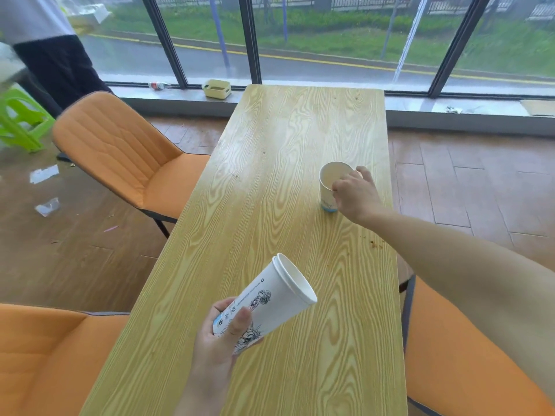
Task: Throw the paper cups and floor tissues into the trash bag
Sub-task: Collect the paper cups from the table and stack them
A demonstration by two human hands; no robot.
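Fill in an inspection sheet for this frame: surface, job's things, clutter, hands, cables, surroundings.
Surface: long light wood-grain table, crumbs near its right edge.
Job's things: printed white paper cups, nested, tilted in the left hand; plain white paper cup upright on the table; white tissue scraps on the floor at left. Trash bag: nothing seen.
Clutter: small yellow bin and plastic bottle on the windowsill.
Hands: left hand grip closed on nested cups; right hand closing on the plain cup.
Cables: nothing seen.
Surroundings: orange padded chairs, green plastic stool, a standing person.
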